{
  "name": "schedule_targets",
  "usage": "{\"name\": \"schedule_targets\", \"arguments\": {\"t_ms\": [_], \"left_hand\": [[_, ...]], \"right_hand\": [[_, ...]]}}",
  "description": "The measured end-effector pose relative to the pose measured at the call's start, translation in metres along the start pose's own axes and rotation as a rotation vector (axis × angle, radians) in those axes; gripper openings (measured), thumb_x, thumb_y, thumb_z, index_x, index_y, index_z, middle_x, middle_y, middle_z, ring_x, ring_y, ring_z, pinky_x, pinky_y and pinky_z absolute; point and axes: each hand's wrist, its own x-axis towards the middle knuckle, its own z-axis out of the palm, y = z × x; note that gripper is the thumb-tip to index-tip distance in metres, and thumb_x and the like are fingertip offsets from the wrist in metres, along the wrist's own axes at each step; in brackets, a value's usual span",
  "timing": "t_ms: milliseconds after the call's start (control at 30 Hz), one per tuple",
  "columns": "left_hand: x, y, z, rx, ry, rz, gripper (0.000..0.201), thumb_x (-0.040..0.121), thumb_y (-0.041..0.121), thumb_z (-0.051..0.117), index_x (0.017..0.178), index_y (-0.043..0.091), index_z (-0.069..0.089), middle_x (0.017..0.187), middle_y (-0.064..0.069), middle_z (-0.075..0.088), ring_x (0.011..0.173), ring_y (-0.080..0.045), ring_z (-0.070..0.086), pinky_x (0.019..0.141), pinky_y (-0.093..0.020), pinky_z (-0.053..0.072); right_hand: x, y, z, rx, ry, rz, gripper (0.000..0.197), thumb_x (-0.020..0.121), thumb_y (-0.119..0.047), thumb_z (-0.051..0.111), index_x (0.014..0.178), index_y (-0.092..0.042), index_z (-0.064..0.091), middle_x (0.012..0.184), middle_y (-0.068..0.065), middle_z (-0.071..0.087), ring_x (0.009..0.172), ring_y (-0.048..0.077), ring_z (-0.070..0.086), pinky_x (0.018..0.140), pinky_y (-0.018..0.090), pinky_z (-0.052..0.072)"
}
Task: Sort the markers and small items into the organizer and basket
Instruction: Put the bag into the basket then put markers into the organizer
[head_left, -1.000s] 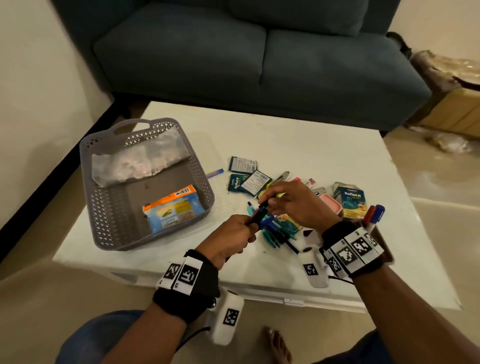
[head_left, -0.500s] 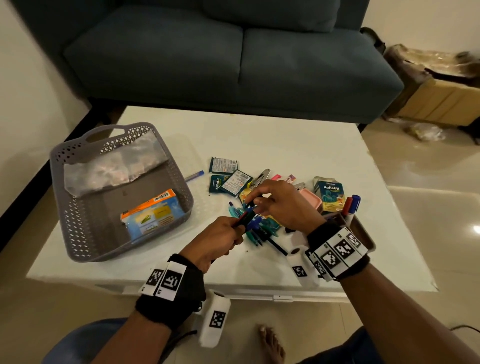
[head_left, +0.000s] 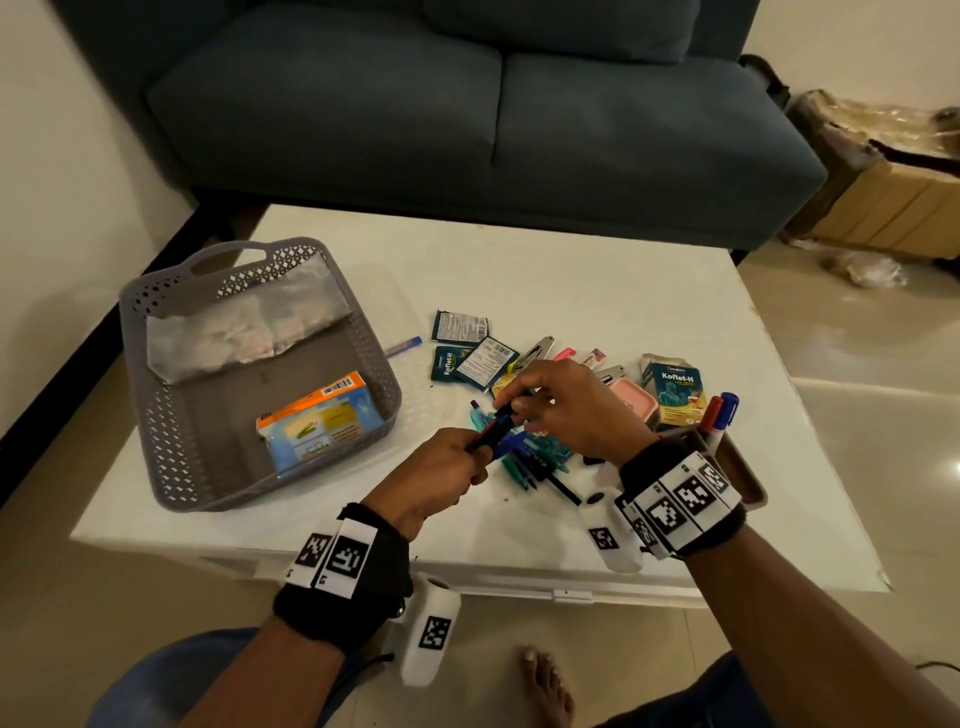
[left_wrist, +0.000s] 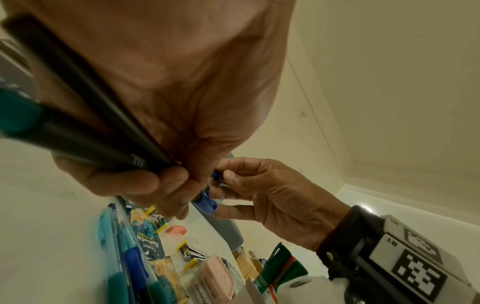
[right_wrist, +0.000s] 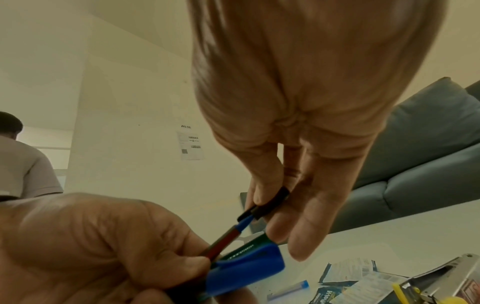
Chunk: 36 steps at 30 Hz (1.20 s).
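The left hand (head_left: 441, 475) grips a bunch of markers (head_left: 491, 434); the right hand (head_left: 569, 410) pinches one's tip. The basket (head_left: 171, 452) holds a clear bag (head_left: 239, 330) and an orange-blue packet (head_left: 317, 421). The organizer (head_left: 737, 467), half hidden, seemingly holds two markers.

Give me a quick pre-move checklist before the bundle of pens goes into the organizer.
1. Left hand grips the pens firmly: ok.
2. Right hand pinches the black tip of one pen: ok.
3. Organizer within reach, by the right wrist: ok.
4. Free room in the organizer beside the red and blue markers: cannot tell, wrist hides it.
5. All pens gathered: not ok, teal ones lie on the table.
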Motion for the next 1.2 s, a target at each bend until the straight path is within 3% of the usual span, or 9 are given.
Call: {"name": "schedule_targets", "arguments": {"t_ms": [100,167,333,500,667,900,1000,1067,1200], "left_hand": [[0.002,-0.004,-0.002,0.076,0.022,0.01,0.021,0.104,0.021,0.043,0.1,0.008,0.059,0.073,0.0,0.051,0.06,-0.013,0.04,0.064,-0.03,0.034],[0.005,-0.004,-0.002,0.11,0.024,0.012,0.025,0.104,0.021,0.044,0.104,0.004,0.062,0.073,-0.001,0.053,0.061,-0.014,0.041,0.067,-0.03,0.034],[0.005,-0.001,-0.002,0.176,0.002,0.022,0.019,0.103,0.02,0.045,0.098,0.012,0.061,0.07,0.002,0.054,0.06,-0.013,0.044,0.064,-0.031,0.035],[0.003,-0.004,-0.002,0.293,0.035,0.026,0.017,0.102,0.022,0.045,0.091,0.015,0.056,0.074,-0.001,0.055,0.064,-0.016,0.046,0.064,-0.03,0.036],[0.0,-0.005,-0.003,0.302,0.141,0.054,0.02,0.102,0.026,0.045,0.088,0.019,0.057,0.077,-0.002,0.059,0.065,-0.015,0.049,0.059,-0.03,0.033],[-0.006,0.002,0.008,0.331,0.14,0.064,0.027,0.102,0.024,0.046,0.078,0.02,0.056,0.067,0.003,0.055,0.059,-0.013,0.047,0.055,-0.03,0.03],[-0.005,0.008,0.012,0.337,0.132,0.087,0.027,0.102,0.026,0.046,0.077,0.021,0.056,0.073,-0.001,0.06,0.063,-0.016,0.05,0.056,-0.031,0.033],[-0.003,0.009,0.015,0.344,0.134,0.081,0.028,0.101,0.027,0.046,0.075,0.022,0.054,0.076,-0.002,0.061,0.065,-0.019,0.051,0.057,-0.031,0.033],[0.002,0.001,0.018,0.404,0.161,0.075,0.024,0.101,0.032,0.045,0.091,0.015,0.059,0.088,-0.012,0.065,0.079,-0.034,0.059,0.062,-0.036,0.035]], "right_hand": [[0.002,0.0,0.002,-0.031,-0.008,-0.039,0.02,0.09,-0.003,0.062,0.095,-0.016,0.076,0.087,-0.008,0.069,0.08,0.001,0.062,0.076,0.019,0.049],[0.004,0.005,0.0,0.023,0.009,-0.013,0.017,0.089,-0.004,0.066,0.093,-0.017,0.075,0.084,-0.009,0.07,0.076,0.0,0.063,0.074,0.018,0.049],[0.002,0.009,-0.004,0.073,-0.026,0.013,0.013,0.087,-0.002,0.068,0.091,-0.011,0.076,0.08,-0.006,0.071,0.073,0.004,0.065,0.07,0.016,0.052],[0.002,0.003,0.005,0.075,-0.035,-0.001,0.011,0.085,-0.001,0.071,0.09,-0.009,0.076,0.075,-0.013,0.069,0.068,-0.008,0.062,0.066,0.007,0.044],[0.002,0.0,0.012,0.191,0.027,-0.017,0.017,0.082,-0.002,0.074,0.084,-0.018,0.07,0.075,-0.009,0.07,0.074,0.002,0.067,0.073,0.018,0.05],[-0.009,0.004,0.012,0.236,0.045,-0.004,0.023,0.082,0.001,0.073,0.08,-0.021,0.066,0.072,-0.014,0.067,0.07,-0.004,0.063,0.068,0.014,0.047],[-0.014,0.007,0.007,0.265,0.087,0.002,0.019,0.081,0.001,0.073,0.081,-0.017,0.067,0.07,-0.013,0.067,0.068,-0.001,0.062,0.068,0.015,0.047],[-0.018,0.008,0.004,0.301,0.096,0.012,0.015,0.081,0.003,0.073,0.084,-0.011,0.068,0.074,-0.003,0.068,0.068,0.002,0.062,0.068,0.017,0.049],[-0.021,0.007,0.009,0.317,0.092,0.024,0.012,0.083,0.005,0.071,0.087,-0.006,0.068,0.075,0.001,0.067,0.066,-0.001,0.061,0.066,0.012,0.048]]}}
